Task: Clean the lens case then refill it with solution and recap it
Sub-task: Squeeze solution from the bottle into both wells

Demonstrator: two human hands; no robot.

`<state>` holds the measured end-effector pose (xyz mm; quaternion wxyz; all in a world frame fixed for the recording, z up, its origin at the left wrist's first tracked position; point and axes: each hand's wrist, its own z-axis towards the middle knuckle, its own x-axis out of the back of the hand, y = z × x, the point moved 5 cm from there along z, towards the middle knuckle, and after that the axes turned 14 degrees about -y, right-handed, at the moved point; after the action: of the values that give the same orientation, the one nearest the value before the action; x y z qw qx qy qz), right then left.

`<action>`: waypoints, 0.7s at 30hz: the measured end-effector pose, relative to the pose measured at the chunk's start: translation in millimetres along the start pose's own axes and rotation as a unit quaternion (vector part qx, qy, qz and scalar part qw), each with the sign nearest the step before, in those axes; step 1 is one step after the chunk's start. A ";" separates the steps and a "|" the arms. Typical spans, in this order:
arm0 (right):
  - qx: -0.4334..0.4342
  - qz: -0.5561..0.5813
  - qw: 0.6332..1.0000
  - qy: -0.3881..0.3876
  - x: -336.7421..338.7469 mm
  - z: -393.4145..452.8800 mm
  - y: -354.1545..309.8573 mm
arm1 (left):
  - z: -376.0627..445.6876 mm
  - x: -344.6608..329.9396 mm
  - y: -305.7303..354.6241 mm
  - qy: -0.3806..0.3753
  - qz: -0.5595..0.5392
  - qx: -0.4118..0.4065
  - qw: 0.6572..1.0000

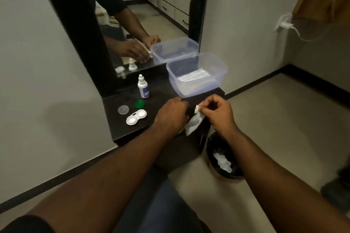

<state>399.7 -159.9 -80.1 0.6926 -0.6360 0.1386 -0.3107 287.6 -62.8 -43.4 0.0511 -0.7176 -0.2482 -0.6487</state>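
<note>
A white double-well lens case (136,117) lies uncapped on the dark shelf (121,130). Beside it rest a green cap (139,104) and a clear cap (123,109). Behind them stands a small white solution bottle (143,87) with a blue label. Over the shelf's right front edge, my left hand (171,114) and my right hand (217,112) both pinch a white tissue (195,122). The right hand holds its top corner; the left hand grips its lower left part, partly hiding it.
A clear plastic tub (197,73) with white tissues sits at the shelf's back right, against a mirror (151,15). A black bin (223,159) holding crumpled tissue stands on the floor below my right arm. Walls close in on both sides.
</note>
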 end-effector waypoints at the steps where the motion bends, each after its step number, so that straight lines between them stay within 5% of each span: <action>1: -0.008 -0.009 1.000 0.008 11.7 -1.2 7.4 | 5.5 -3.4 4.7 0.004 0.011 0.000 1.000; 14: -0.153 -0.171 0.972 0.049 99.2 -16.0 114.6 | 19.1 -20.0 12.0 0.081 0.077 0.025 0.993; 21: -0.131 -0.165 0.977 0.038 75.6 -17.2 107.6 | 12.9 -23.9 6.6 0.093 0.073 0.011 0.993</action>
<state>475.1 -219.6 -171.4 0.5369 -0.7229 0.0975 -0.4238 301.2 -70.4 -66.7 0.1293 -0.6698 -0.1967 -0.7043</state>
